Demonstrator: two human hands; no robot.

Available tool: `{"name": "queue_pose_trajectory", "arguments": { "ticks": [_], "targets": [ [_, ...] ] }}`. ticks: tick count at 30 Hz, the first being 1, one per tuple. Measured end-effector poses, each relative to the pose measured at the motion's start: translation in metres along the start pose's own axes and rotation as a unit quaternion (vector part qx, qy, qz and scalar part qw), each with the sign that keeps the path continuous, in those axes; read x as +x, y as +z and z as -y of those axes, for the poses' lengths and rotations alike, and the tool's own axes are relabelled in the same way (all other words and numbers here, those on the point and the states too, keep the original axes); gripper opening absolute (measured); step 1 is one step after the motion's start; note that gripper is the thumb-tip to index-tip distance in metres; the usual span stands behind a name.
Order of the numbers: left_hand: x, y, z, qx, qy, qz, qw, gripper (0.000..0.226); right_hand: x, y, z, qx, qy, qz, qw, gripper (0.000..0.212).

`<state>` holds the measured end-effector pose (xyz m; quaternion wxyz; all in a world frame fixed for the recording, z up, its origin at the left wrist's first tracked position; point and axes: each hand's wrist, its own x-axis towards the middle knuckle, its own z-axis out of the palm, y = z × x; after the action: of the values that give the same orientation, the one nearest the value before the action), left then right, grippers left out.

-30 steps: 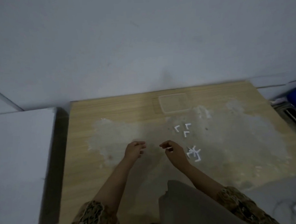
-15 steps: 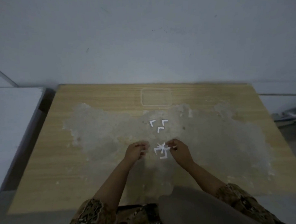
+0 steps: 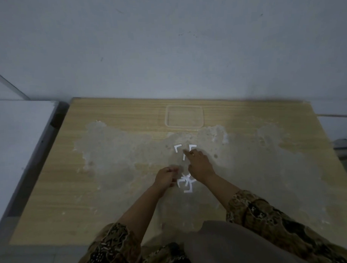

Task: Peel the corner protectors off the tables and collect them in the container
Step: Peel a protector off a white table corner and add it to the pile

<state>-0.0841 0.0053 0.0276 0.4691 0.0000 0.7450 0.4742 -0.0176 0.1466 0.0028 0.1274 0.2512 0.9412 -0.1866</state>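
Our right hand (image 3: 199,164) reaches forward over the table (image 3: 115,184), its fingers stretched out and roughly straight, the fingertips (image 3: 186,153) lying on or right at the far group of white corner protectors (image 3: 177,149); whether a fingertip is pressing one down or only touching it we cannot tell. That far group is three small L-shaped pieces lying flat on the worn grey patch (image 3: 120,153) of the tabletop, one left of our fingertips, one just beyond them, and one partly under them. Our left hand (image 3: 166,176) sits nearer to us and left of the right wrist, its fingers curled inward toward the thumb; it may be pinching something small, but the frame is too dim and blurred for us to say what, if anything, it holds. Just to the right of that hand, between our two wrists, lies the near pile of corner protectors (image 3: 185,185), several white L-pieces overlapping in a loose tangle. Farther back, past the far group and well apart from both hands, the clear square container (image 3: 185,126) rests on the bare wood-grain strip near the wall (image 3: 166,53). Our patterned sleeves (image 3: 270,216) frame the lower edge, and a white surface (image 3: 17,140) stands beside the table on the left.
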Motion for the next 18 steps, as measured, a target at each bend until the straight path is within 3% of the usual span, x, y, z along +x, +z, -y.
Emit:
{"name": "queue_pose_trajectory", "arguments": {
  "ticks": [3, 7, 14, 16, 18],
  "targets": [
    [0.002, 0.0, 0.0, -0.001, -0.01, 0.01, 1.0, 0.023, 0.007, 0.003, -0.006, -0.039, -0.003, -0.01, 0.999, 0.059],
    [0.009, -0.005, -0.003, -0.007, -0.017, 0.002, 1.0, 0.02, 0.011, 0.007, -0.013, 0.011, 0.016, -0.061, 0.998, 0.037],
    [0.017, -0.003, -0.009, -0.05, -0.034, 0.0, 0.998, 0.018, -0.001, 0.014, -0.03, 0.074, 0.034, -0.08, 0.994, 0.015],
    [0.018, -0.003, -0.01, -0.049, -0.026, 0.003, 0.998, 0.02, -0.004, 0.013, -0.029, 0.153, 0.063, -0.094, 0.982, 0.013],
    [0.017, -0.002, -0.01, -0.047, -0.008, 0.004, 0.999, 0.022, -0.008, 0.011, -0.024, 0.312, 0.136, -0.106, 0.934, 0.017]
  ]
}}
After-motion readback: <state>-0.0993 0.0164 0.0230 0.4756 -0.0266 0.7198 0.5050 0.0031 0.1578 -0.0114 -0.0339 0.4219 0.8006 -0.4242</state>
